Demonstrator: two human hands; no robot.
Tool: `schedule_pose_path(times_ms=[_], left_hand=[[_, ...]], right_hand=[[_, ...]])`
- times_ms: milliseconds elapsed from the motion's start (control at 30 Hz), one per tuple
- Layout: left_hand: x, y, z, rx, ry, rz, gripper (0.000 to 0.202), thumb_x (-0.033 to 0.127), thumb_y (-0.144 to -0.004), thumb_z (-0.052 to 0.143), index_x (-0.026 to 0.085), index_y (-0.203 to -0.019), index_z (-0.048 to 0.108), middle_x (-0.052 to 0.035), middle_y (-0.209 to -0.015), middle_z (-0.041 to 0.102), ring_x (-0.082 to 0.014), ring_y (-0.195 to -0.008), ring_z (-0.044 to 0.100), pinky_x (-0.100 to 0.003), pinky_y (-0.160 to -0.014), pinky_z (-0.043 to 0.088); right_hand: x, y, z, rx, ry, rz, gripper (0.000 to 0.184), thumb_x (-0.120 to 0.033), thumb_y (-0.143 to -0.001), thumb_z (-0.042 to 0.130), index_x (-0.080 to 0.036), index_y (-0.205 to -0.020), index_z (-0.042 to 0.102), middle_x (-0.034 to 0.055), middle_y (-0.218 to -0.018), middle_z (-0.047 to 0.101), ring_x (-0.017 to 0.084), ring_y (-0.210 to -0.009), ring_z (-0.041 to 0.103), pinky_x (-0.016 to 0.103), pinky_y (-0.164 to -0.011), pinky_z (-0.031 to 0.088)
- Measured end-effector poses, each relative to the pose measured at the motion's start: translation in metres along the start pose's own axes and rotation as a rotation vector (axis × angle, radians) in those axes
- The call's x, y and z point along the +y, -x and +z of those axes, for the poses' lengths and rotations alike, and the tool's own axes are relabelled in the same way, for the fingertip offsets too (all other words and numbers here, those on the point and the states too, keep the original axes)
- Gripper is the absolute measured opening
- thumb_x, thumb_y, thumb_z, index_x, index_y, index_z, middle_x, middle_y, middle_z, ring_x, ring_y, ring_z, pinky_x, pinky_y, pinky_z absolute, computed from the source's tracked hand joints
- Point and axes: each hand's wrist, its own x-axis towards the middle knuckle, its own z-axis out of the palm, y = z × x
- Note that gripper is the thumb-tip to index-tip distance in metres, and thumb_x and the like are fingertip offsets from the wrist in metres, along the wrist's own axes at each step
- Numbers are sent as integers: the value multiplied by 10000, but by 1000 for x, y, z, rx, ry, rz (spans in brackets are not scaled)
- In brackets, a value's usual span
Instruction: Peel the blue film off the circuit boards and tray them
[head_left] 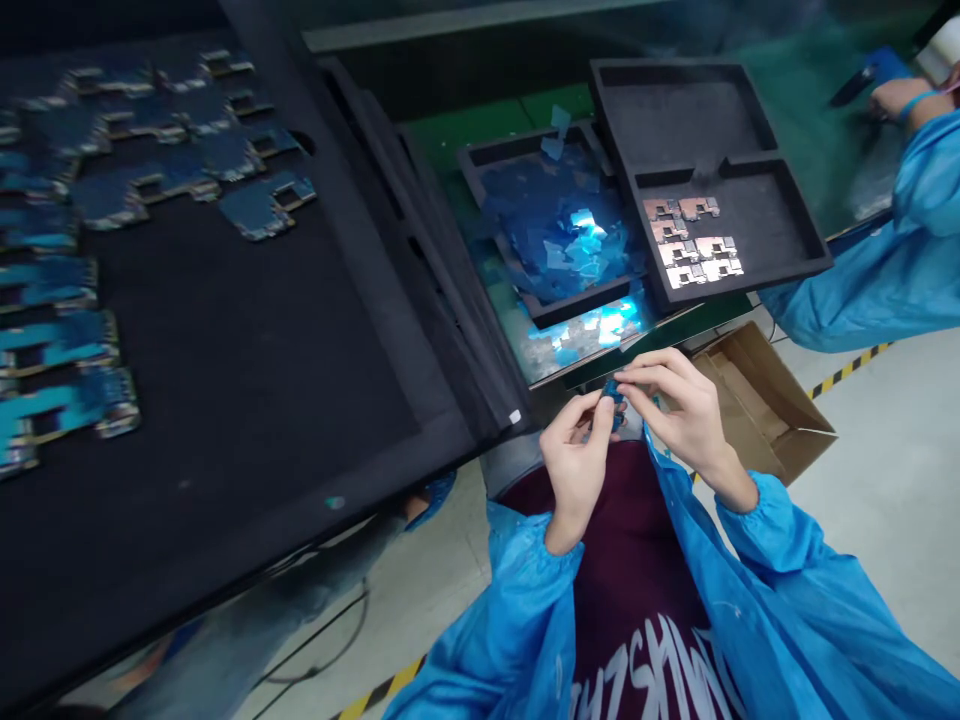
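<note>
In front of my chest, my left hand [579, 450] is closed on a small blue circuit board [612, 392], gripping it between thumb and fingers. My right hand [679, 400] pinches at the board's upper end with thumb and fingertips. Whether a piece of film is in that pinch is too small to tell. Beyond my hands lies a shallow black tray heaped with blue film pieces [555, 215]. To its right, a black divided tray [787, 215] holds several small circuit boards [694, 240] in its nearer compartment.
A large black tray [285, 350] at left carries rows of blue-covered circuit boards [52, 340]. More film scraps [592, 325] lie at the bench edge. An open cardboard box [765, 400] stands on the floor at right. Another person's sleeve [885, 270] and hand [900, 100] are at far right.
</note>
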Motion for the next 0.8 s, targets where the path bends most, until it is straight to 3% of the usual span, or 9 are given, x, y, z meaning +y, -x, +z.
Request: schedule_pose_path(times_ms=[167, 333, 467, 633, 800], left_hand=[[-1, -1, -2, -88, 90, -82, 461, 568, -909, 846, 190, -1173, 871, -106, -1180, 847, -273, -954, 827, -349, -745, 721], [-2, -8, -7, -223, 336, -289, 440, 509, -871, 898, 210, -1193, 872, -109, -1318, 819, -321, -1141, 798, -395, -871, 720], [-4, -14, -10, -271, 511, -450, 404, 421, -842, 947, 218, -1182, 864, -87, -1340, 808, -258, -1091, 800, -360, -888, 714], [-8, -19, -10, -296, 668, -618, 299, 268, -868, 936, 195, -1139, 830, -56, -1236, 822, -159, -941, 782, -266, -819, 692], [-9, -23, -2, -235, 753, -713, 176, 214, -969, 819, 150, -1131, 786, -87, -1179, 826, -168, -933, 788, -245, -801, 660]], right_hand=[[9, 0, 5, 108, 221, -159, 192, -151, -1033, 726, -285, -1150, 798, 65, -1055, 770, 236, -981, 737, 411, -853, 643], [21, 5, -1, 83, 432, -399, 254, -88, -992, 759, -233, -1199, 777, 85, -1073, 801, 247, -1021, 734, 394, -882, 656], [29, 10, -11, -28, 476, -560, 238, -116, -1045, 690, -224, -1241, 771, 85, -1171, 822, 248, -1122, 756, 395, -936, 681], [30, 13, -21, -118, 403, -551, 205, -132, -1079, 628, -192, -1239, 742, 99, -1204, 827, 242, -1174, 760, 407, -979, 698], [24, 16, -24, -111, 376, -583, 169, -124, -1061, 610, -223, -1146, 718, 58, -1081, 829, 206, -1044, 781, 353, -865, 705]])
